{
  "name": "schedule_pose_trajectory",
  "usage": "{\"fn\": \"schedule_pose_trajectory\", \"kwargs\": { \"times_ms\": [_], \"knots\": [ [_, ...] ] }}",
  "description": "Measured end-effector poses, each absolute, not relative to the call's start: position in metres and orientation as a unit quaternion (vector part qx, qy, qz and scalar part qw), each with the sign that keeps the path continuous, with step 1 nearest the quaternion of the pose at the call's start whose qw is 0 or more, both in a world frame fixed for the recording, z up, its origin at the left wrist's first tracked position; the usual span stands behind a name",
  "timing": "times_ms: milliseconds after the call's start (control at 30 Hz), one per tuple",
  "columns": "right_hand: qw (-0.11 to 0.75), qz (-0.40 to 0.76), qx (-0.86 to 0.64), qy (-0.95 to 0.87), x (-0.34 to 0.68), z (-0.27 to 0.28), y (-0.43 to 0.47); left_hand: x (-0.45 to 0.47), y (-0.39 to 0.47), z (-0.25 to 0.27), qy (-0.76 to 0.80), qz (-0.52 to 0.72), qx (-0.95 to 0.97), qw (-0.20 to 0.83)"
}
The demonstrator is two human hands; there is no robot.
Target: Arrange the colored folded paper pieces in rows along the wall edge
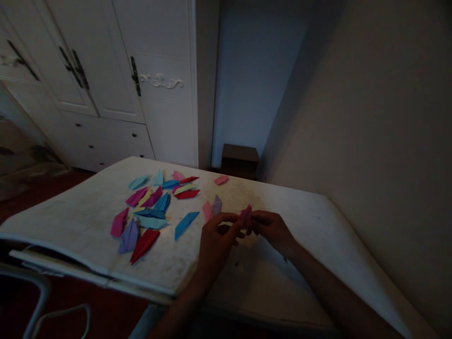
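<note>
Above the white table (310, 214), a small pink folded paper piece (246, 214) is pinched between my two hands. My left hand (219, 238) grips it from the left with thumb and fingers. On the other side my right hand (271, 228) closes its fingertips on the same piece, hiding its lower part. Just beyond the left hand lie a light pink folded paper (207, 211) and a pale purple one (216, 205). A blue folded paper (186, 225) rests to the left of them.
Several more folded papers in red (144, 246), purple (129, 237), magenta (119, 222) and blue are scattered over the table's left half. One pink piece (221, 180) sits near the far edge. A white wardrobe (169, 117) stands behind, a wall (381, 117) on the right.
</note>
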State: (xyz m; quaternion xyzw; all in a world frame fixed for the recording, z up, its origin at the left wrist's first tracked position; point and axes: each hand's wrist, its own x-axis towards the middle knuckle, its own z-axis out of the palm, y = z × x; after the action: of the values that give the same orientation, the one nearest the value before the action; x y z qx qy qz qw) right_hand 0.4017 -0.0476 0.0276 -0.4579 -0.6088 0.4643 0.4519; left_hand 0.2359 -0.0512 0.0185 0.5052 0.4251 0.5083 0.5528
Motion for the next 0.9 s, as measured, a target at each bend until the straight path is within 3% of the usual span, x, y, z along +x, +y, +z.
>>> {"fn": "schedule_pose_trajectory", "kwargs": {
  "times_ms": [300,600,900],
  "knots": [
    [0.486,0.446,-0.459,-0.595,0.423,0.011,-0.044,0.230,-0.057,0.008,0.424,0.447,0.595,0.515],
    [0.558,0.398,-0.551,-0.476,0.480,0.013,-0.035,0.225,-0.065,-0.003,0.383,0.297,0.826,0.288],
    [0.524,0.252,-0.718,-0.384,0.583,0.022,-0.029,0.240,-0.072,-0.004,0.347,0.215,0.895,0.182]
  ]
}}
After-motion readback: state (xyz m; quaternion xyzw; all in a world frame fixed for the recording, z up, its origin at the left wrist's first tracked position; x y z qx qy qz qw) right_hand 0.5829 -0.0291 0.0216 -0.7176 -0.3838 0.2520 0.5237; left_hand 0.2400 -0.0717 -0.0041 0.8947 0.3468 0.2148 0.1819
